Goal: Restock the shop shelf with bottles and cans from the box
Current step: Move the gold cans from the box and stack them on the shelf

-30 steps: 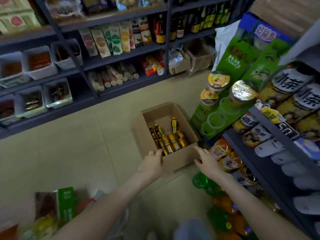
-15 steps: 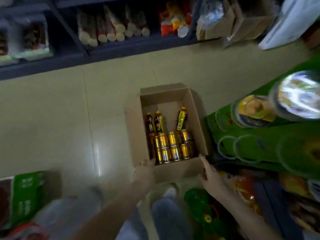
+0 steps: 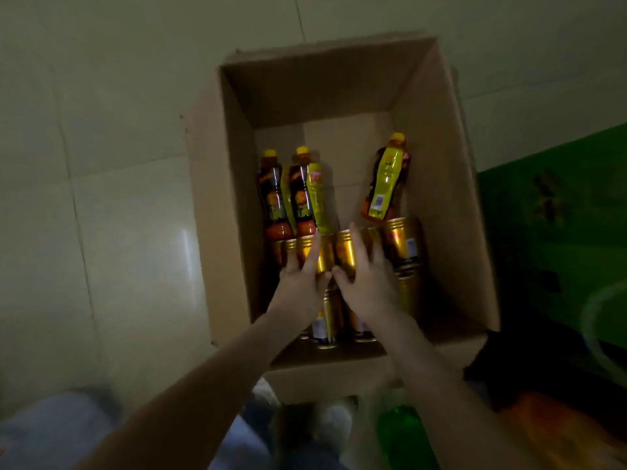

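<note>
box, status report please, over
Left hand and right hand on gold cans in box, grip unclear. Three bottles lie behind them. Nothing blocking the hands.

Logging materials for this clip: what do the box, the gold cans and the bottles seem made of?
Box: brown cardboard, matte, with creased flaps. Gold cans: likely metal, glossy, with ridged necks catching light. Bottles: probably clear plastic, since dark liquid shows through; shiny printed wraps, yellow caps.

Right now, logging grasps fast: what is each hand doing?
Left hand: fingers on the gold metal cans in the cardboard box; grip cannot be told.
Right hand: curled round a gold metal can.
</note>
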Demonstrator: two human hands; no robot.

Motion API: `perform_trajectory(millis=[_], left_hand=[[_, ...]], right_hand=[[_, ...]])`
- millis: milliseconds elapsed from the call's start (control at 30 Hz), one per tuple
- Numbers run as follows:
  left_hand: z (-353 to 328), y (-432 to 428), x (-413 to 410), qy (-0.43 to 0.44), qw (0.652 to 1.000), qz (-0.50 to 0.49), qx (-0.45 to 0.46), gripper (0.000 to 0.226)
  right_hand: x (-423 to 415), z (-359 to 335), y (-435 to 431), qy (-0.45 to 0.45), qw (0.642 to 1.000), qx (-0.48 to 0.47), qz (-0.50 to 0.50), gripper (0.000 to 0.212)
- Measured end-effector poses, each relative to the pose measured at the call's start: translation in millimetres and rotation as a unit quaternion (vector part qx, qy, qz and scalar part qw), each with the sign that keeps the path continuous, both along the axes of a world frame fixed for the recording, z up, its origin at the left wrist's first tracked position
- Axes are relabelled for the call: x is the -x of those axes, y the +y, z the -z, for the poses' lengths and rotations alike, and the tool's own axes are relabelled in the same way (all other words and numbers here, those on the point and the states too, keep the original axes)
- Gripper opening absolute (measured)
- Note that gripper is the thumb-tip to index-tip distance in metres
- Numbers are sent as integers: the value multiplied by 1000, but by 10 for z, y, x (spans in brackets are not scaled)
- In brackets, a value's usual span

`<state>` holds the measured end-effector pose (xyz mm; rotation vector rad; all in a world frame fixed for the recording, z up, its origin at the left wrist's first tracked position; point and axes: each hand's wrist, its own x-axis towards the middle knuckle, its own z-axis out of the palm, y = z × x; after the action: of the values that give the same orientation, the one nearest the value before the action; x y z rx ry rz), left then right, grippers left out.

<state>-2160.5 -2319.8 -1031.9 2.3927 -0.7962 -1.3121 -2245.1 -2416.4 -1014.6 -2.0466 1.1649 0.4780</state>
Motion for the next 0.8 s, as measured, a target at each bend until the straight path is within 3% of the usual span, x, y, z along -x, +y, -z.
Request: perform_trajectory(millis=[200, 300, 433, 567, 700, 800], left_hand=[[245, -109, -108, 68, 988, -137, 25, 104], [196, -214, -152, 61, 991, -120, 13, 96], [-180, -247, -78, 37, 989, -128, 69, 91], [-1194, -207, -215, 89, 974, -174, 111, 93], [-2719, -128, -399, 157, 972, -115, 132, 96], [-3864, -26, -503, 267, 952, -52, 143, 96]], right_hand=[[-25, 373, -140, 26, 999, 18, 26, 70], [15, 321, -127, -47, 993, -18, 103, 70], [100, -210, -52, -105, 977, -11, 184, 75], [184, -1306, 39, -174, 943, -72, 273, 78], [235, -2705, 219, -229, 886, -124, 384, 83], [310, -3790, 424, -273, 842, -130, 446, 76]])
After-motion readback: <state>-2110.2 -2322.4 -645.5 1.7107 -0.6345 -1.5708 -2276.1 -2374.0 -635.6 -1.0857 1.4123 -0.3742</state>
